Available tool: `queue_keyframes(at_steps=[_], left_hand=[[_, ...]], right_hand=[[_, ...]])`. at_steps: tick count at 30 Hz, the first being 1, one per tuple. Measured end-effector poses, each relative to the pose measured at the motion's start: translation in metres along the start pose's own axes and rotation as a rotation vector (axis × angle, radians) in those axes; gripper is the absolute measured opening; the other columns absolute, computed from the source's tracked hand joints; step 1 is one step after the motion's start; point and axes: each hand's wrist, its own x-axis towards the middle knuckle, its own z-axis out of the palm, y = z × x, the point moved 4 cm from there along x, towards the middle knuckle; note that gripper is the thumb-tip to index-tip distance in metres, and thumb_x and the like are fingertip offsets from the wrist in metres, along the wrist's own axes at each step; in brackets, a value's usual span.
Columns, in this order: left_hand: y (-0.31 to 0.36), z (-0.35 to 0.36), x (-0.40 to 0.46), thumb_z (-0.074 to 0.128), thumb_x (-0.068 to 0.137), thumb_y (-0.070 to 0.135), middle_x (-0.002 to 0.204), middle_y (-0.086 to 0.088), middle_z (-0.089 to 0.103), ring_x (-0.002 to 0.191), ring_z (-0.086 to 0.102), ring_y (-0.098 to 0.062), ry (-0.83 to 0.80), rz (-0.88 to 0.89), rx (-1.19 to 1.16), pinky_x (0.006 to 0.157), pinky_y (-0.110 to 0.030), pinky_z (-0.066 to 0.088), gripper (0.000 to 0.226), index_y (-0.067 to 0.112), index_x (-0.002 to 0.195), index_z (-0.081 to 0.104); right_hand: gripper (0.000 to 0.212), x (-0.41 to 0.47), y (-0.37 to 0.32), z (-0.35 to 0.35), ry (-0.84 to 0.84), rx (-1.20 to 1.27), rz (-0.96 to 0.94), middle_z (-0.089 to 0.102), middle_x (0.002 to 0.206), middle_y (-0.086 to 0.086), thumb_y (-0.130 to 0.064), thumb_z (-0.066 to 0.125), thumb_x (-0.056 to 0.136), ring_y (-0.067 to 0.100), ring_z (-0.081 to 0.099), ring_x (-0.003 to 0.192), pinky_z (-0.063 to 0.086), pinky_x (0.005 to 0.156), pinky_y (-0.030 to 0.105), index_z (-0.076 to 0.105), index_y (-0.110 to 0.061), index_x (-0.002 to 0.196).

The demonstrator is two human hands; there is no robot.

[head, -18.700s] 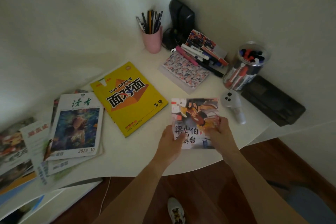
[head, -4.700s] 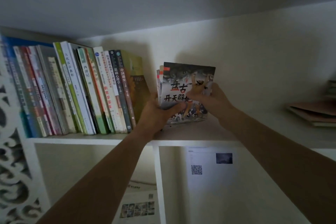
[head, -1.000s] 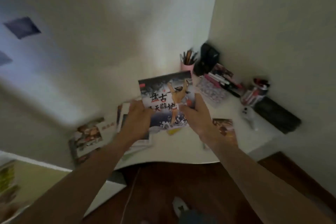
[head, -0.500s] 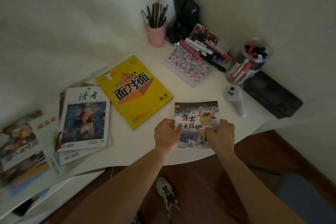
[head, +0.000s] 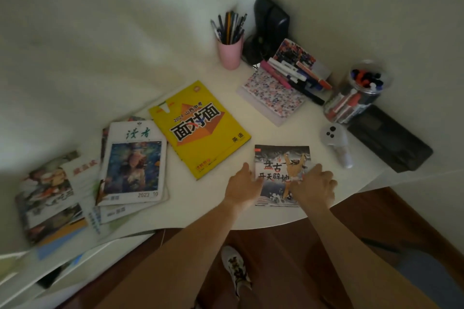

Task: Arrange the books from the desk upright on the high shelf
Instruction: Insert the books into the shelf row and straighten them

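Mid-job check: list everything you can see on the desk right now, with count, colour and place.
Picture book: one, dark cover, flat at desk front edge.
Workbook: one, yellow, desk centre.
Magazines: a pile, white top, left.
Pen cup: one, pink, back.
Notebook: one, patterned, back right.
Marker jar: one, clear, right.
Case: one, black, far right.
Left hand: on the book's left edge.
Right hand: on the cover.

One yellow workbook [head: 199,128], two hands [head: 242,187], one pink cup [head: 229,54].

Yellow book [head: 200,128], pink cup [head: 229,54], speckled notebook [head: 272,94]
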Motion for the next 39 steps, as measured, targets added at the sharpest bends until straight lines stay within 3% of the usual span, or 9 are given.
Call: queue_keyframes(at_steps=[2,6,10,15,18,23,29,34,39], left_hand=[[-0.001,-0.033,-0.021,0.054,0.103,0.044,0.161,-0.009,0.040,0.149,0.037,-0.029,-0.006,-0.064,-0.062,0.117,-0.036,0.031,0.071,0.010,0.159,0.029],[-0.013,-0.145,-0.076,0.051,0.106,0.037,0.155,-0.006,0.047,0.142,0.045,-0.030,0.204,0.067,-0.060,0.109,-0.035,0.038,0.053,0.017,0.154,0.039],[-0.025,-0.278,-0.146,0.048,0.107,0.038,0.158,-0.008,0.046,0.142,0.047,-0.029,0.528,0.104,-0.002,0.115,-0.036,0.036,0.054,0.019,0.157,0.037],[-0.013,-0.424,-0.269,0.048,0.106,0.040,0.152,0.005,0.051,0.138,0.050,-0.018,1.037,0.284,0.078,0.115,-0.031,0.035,0.046,0.028,0.150,0.046],[0.005,-0.480,-0.349,0.052,0.102,0.034,0.134,0.008,0.062,0.124,0.059,-0.018,1.436,0.511,0.120,0.105,-0.037,0.048,0.032,0.029,0.133,0.060],[0.055,-0.536,-0.435,0.063,0.092,0.022,0.123,-0.004,0.061,0.116,0.054,-0.023,1.869,0.771,0.341,0.100,-0.033,0.041,0.030,0.019,0.121,0.068],[0.137,-0.579,-0.410,0.069,0.089,0.052,0.136,0.001,0.053,0.122,0.050,-0.023,1.566,0.776,0.385,0.090,-0.036,0.049,0.054,0.030,0.137,0.057],[0.208,-0.584,-0.362,0.058,0.079,0.067,0.138,0.003,0.055,0.123,0.053,-0.026,1.392,0.766,0.590,0.096,-0.042,0.050,0.068,0.036,0.139,0.053],[0.282,-0.576,-0.317,0.066,0.084,0.060,0.136,-0.003,0.060,0.124,0.055,-0.029,1.332,0.805,0.908,0.103,-0.043,0.044,0.069,0.027,0.143,0.052]], right_hand=[[0.063,-0.027,-0.025,-0.010,0.061,-0.004,-0.149,0.044,0.142,0.021,-0.028,0.067,0.092,0.040,0.045,0.127,0.045,0.101,0.049,0.036,-0.012,0.145],[0.053,-0.102,-0.131,-0.034,-0.024,0.114,-0.670,0.051,0.140,0.013,-0.025,0.061,0.099,0.035,0.048,0.130,0.037,0.107,0.044,0.044,-0.014,0.148],[0.045,-0.196,-0.260,-0.089,0.052,0.265,-1.058,0.058,0.136,0.006,-0.025,0.058,0.100,0.030,0.053,0.126,0.042,0.104,0.041,0.052,-0.024,0.145],[0.048,-0.318,-0.369,-0.175,0.214,0.463,-1.438,0.056,0.142,-0.007,-0.035,0.052,0.104,0.016,0.054,0.128,0.044,0.104,0.031,0.043,-0.032,0.151],[0.048,-0.375,-0.393,-0.231,0.411,0.575,-1.590,0.055,0.144,-0.012,-0.040,0.055,0.103,0.012,0.055,0.128,0.044,0.105,0.027,0.045,-0.034,0.150],[0.044,-0.417,-0.395,-0.331,0.726,0.720,-1.603,0.056,0.138,-0.008,-0.039,0.060,0.099,0.016,0.052,0.127,0.044,0.098,0.030,0.050,-0.034,0.141],[0.049,-0.373,-0.395,-0.419,0.848,0.677,-1.426,0.056,0.130,0.002,-0.029,0.070,0.091,0.026,0.050,0.120,0.044,0.097,0.039,0.055,-0.024,0.137],[0.063,-0.305,-0.396,-0.467,0.898,0.390,-1.261,0.055,0.133,0.009,-0.009,0.071,0.081,0.033,0.051,0.123,0.048,0.093,0.042,0.050,-0.014,0.141],[0.074,-0.256,-0.420,-0.497,0.823,0.037,-1.179,0.052,0.136,0.006,-0.038,0.079,0.082,0.030,0.050,0.124,0.048,0.089,0.043,0.041,-0.017,0.142]])
